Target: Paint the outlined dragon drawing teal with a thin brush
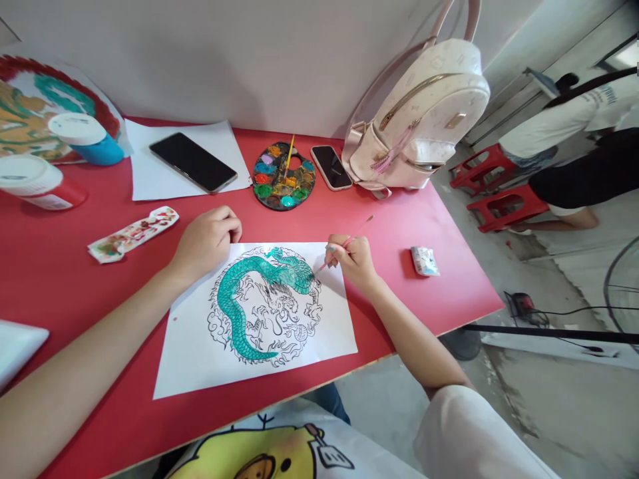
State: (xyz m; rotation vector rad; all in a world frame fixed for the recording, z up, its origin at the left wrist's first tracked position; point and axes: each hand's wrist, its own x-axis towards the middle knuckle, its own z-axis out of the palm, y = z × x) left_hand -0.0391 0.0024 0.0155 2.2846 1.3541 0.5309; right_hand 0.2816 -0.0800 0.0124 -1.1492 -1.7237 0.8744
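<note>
A sheet of white paper [190, 346] with a printed dragon outline lies on the red table in front of me. Teal paint covers much of the dragon's body [230, 299], while its head and the clouds around it are plain black lines. My right hand [352, 259] is closed round a thin pink paintbrush [358, 228], over the paper's upper right. One end of the brush is close to the dragon's painted edge. My left hand [207, 238] rests at the paper's upper left edge with its fingers curled under; what they hold, if anything, is hidden.
Beyond the paper are a paint palette [284, 176] with a yellow brush, two phones and a pink backpack [419, 120]. Paint bottles [37, 183] and a stained tissue strip [134, 234] are leftward. A small packet [425, 261] lies rightward. Two people sit on red stools [504, 207].
</note>
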